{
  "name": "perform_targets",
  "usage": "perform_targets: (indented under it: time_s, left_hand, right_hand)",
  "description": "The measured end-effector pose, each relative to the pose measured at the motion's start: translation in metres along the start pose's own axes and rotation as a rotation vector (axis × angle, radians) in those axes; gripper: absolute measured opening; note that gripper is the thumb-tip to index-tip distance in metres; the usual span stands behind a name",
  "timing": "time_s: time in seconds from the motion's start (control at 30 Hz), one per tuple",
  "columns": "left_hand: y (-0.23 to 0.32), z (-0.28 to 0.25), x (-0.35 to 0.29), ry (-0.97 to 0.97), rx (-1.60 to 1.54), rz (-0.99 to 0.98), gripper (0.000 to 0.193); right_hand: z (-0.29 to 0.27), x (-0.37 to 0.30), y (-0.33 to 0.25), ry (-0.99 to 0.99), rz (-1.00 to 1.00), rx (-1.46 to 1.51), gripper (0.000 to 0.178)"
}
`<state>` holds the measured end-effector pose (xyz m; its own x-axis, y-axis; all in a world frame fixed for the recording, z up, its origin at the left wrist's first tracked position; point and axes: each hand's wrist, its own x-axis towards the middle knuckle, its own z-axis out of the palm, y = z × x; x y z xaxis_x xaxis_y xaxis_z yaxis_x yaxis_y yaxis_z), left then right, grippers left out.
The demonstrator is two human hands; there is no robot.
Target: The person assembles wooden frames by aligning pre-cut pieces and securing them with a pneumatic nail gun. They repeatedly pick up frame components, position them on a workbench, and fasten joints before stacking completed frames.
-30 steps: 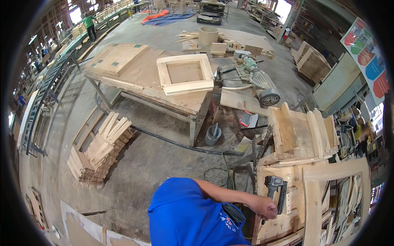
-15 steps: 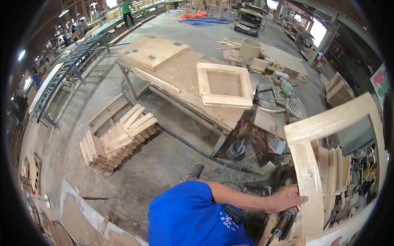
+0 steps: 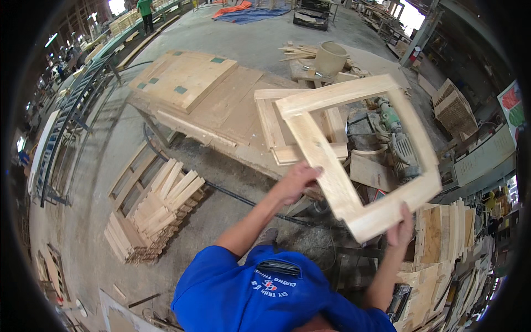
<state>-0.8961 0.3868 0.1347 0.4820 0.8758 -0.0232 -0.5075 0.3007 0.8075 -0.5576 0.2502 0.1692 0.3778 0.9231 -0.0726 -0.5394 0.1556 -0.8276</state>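
Note:
A square frame of pale wood [image 3: 326,160] is held up in front of me, tilted, between both hands. My left hand [image 3: 298,181] grips its left rail, the thumb on the near face and the other fingers partly hidden behind. Lower right, my right hand [image 3: 402,227] clasps the bottom rail from below. Behind the raised piece, a second wooden frame [image 3: 269,122] lies on the workbench [image 3: 232,102], partly covered by the held one. Through the opening shows a green and grey power tool [image 3: 394,130].
A flat wooden panel with green patches [image 3: 188,77] lies on the bench's far left. Stacked wood strips [image 3: 157,216] sit on the floor at left, beside a black hose [image 3: 238,198]. A round bin [image 3: 331,58] stands beyond the bench. More wooden parts [image 3: 437,238] are piled at right.
The held frame has moved left and away from me, from the right-hand pile toward the bench. My right hand now shows plainly on its lower rail. The view has turned rightward.

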Motion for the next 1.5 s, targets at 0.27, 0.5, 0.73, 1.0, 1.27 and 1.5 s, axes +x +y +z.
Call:
perform_targets:
  time_s: [0.27,0.5,0.73,1.0,1.27,1.5]
  left_hand:
    - [0.044,-0.121,0.051,0.412,0.109,0.053,0.034]
    - [-0.032,-0.169,-0.039,0.58,0.152,-0.26,0.029]
    - [-0.074,-0.194,-0.11,0.758,0.215,-0.561,0.02]
    - [-0.047,-0.144,-0.026,0.374,1.214,-0.128,0.032]
    - [-0.033,-0.091,0.126,-0.036,1.808,0.486,0.07]
    - [-0.057,-0.099,0.187,-0.29,1.971,0.072,0.085]
  right_hand:
    - [0.113,0.118,0.159,-0.093,0.163,0.314,0.039]
    - [0.138,0.194,0.242,0.023,0.274,0.285,0.047]
    - [0.161,0.185,0.284,0.034,0.431,0.282,0.052]
    - [0.111,0.152,0.254,-0.348,0.723,-0.817,0.043]
    - [0.013,0.031,0.252,-0.046,0.695,-0.746,0.031]
    - [-0.087,-0.108,0.23,0.558,0.674,-0.575,0.025]
